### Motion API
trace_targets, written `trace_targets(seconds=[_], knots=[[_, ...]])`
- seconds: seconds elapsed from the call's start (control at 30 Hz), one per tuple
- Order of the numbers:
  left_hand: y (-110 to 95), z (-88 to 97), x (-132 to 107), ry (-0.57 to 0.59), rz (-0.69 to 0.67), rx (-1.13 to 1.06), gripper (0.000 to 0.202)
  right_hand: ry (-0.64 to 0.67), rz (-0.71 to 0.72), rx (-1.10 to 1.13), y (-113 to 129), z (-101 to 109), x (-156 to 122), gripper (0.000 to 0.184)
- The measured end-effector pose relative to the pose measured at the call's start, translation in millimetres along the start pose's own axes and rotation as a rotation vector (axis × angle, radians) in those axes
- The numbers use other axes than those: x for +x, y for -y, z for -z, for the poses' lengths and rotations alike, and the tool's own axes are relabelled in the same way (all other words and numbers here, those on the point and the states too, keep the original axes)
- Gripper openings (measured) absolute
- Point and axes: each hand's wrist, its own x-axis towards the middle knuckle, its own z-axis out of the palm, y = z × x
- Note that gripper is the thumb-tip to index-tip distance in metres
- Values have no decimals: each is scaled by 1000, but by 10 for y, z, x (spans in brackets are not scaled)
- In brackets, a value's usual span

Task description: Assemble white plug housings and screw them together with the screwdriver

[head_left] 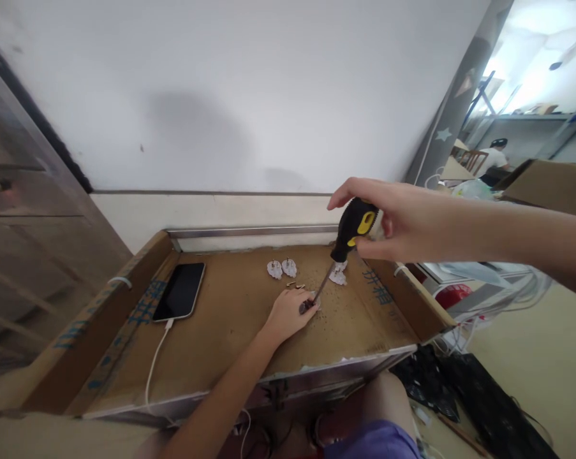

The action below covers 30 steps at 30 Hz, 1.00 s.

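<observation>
My right hand (pixel 388 207) grips the black and yellow handle of a screwdriver (pixel 349 229), its fingers curled round the upper end. The tool leans, with its shaft running down to the left and its tip at a small dark and clear piece (pixel 307 306). Low on the cardboard, my left hand (pixel 288 313) pinches that piece, partly covering it. Just beyond the fingers lie small brass-coloured metal pins (pixel 291 284). Two clear plastic pieces with metal prongs (pixel 274 269), plug-like in shape, lie side by side farther back. Another clear piece (pixel 338 275) lies behind the screwdriver shaft.
A phone (pixel 180 291) with a white cable (pixel 154 363) lies on the left of the cardboard-lined surface (pixel 235 331). Raised cardboard sides (pixel 91 331) bound it. A white wall (pixel 268 95) stands behind. At far right, a person (pixel 495 156) sits in the background.
</observation>
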Motion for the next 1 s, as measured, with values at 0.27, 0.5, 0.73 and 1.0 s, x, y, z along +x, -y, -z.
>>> trace_targets(seconds=[0.27,0.5,0.73,1.0], knots=[[-9,3,-1,-17,12,-20,10,172,12,-223,225,63,-42,33],[20,-21,7,-34,-13,-23,10,218,38,-208,174,108,-91,29],[13,-12,13,-31,-10,-20,10,211,47,-217,233,102,-117,23],[8,-8,12,-36,-5,-19,10,170,46,-275,190,89,-169,37]])
